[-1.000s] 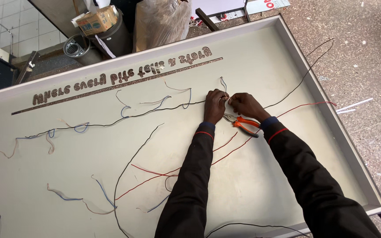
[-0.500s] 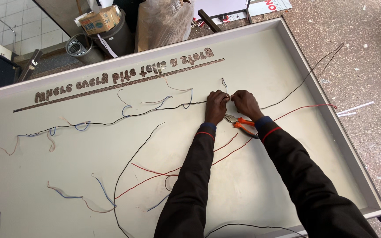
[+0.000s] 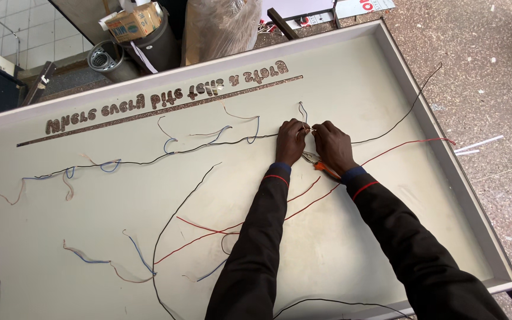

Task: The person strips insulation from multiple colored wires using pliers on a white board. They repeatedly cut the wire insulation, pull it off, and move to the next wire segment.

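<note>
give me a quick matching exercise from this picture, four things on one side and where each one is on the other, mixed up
Things:
1. orange-handled pliers
2. cardboard box
3. cut-out lettering
4. red wire

Places:
A. along the far edge of the panel
B. running out over the panel's right rim
C. under the right hand
D. on top of a dark bin beyond the panel

Pairs: 1-C, 2-D, 3-A, 4-B

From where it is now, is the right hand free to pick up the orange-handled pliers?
Probably yes. The pliers lie on the panel right under the right hand, nothing covering them, though its fingers are pinching wire ends with the left hand.
</note>
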